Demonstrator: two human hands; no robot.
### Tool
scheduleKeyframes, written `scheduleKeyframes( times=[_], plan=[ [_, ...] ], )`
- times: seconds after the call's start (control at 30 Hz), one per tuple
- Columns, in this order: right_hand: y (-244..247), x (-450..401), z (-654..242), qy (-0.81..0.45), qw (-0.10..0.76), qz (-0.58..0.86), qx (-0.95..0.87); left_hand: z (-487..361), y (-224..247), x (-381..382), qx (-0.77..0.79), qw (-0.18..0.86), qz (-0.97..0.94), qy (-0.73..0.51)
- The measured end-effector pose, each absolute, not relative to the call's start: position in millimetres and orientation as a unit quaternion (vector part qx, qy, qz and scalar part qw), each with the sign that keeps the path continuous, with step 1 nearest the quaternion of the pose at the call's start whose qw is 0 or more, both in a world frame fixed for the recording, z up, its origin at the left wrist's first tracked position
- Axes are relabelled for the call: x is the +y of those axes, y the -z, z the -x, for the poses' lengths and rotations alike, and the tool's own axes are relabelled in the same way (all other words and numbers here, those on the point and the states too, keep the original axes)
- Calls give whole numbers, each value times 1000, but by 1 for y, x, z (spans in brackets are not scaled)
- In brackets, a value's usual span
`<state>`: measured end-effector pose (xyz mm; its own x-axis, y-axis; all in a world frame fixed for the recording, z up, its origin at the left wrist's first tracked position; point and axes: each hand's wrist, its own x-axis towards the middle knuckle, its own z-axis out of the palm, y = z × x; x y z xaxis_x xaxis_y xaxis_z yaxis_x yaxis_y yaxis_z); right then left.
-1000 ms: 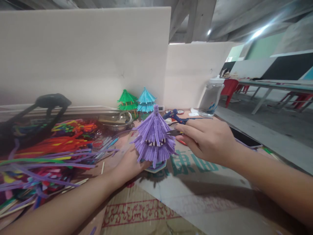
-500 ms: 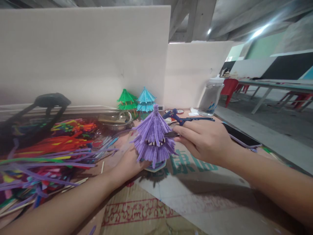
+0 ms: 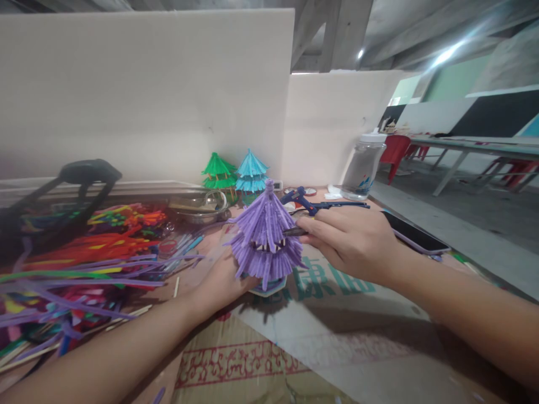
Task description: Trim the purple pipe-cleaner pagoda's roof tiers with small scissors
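A purple pipe-cleaner pavilion model (image 3: 269, 241) with a two-tiered roof stands upright at the centre, on a pale angular base (image 3: 269, 287). My left hand (image 3: 225, 275) reaches round its left side and holds it low down; the eaves hide most of those fingers. From the right, my right hand (image 3: 349, 235) pinches a dark tool with a narrow tip (image 3: 295, 231), whose kind I cannot make out. That tip is at the right edge of the upper roof tier, and I cannot tell whether it touches the purple strands.
Green (image 3: 218, 171) and blue (image 3: 251, 171) pavilion models stand behind. A glue gun (image 3: 300, 196), a water bottle (image 3: 362, 168) and a phone (image 3: 415, 233) lie or stand to the right. Coloured pipe cleaners (image 3: 84, 264), a metal bowl (image 3: 197, 207) and a blurred black object (image 3: 88, 171) occupy the left.
Almost nothing has moved. The dark tool's tip sits at a slightly different angle beside the upper roof, while my left hand keeps its hold on the purple pavilion.
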<state>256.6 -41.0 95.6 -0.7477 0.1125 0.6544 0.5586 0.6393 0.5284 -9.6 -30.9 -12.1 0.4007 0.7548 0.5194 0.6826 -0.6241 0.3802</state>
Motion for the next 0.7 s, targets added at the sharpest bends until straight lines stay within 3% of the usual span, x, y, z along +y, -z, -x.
scheduleKeyframes(
  times=[0.7],
  plan=[
    [-98,-43,-258,368,303,193,-857,7,4,-33,414,39,-842,-345]
  ],
)
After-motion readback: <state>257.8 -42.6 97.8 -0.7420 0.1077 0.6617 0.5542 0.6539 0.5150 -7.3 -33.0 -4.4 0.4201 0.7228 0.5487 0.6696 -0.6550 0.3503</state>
